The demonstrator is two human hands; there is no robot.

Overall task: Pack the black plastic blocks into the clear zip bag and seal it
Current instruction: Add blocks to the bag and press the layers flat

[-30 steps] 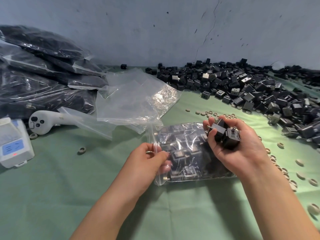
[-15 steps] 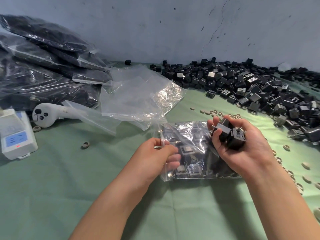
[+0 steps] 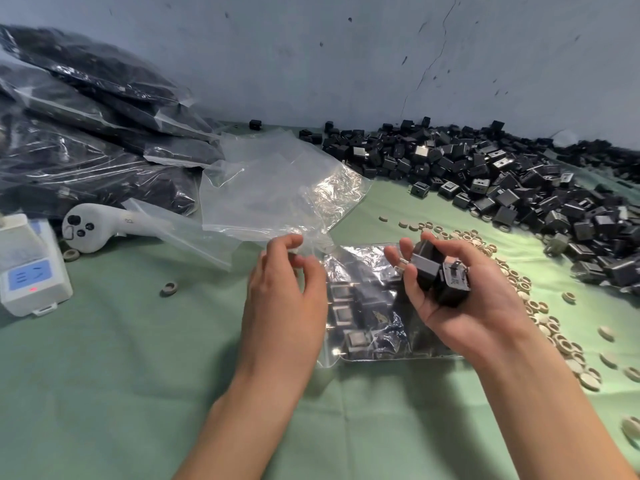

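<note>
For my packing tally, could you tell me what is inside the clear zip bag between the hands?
Inside the clear zip bag lie black plastic blocks; glare, the left hand and the right hand cover some.

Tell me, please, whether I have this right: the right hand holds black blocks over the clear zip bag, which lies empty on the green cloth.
Not quite: in the head view the clear zip bag already holds several packed blocks. Otherwise yes: the right hand holds black blocks over it, on the green cloth.

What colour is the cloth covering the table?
The cloth is pale green; the head view shows it best.
</note>
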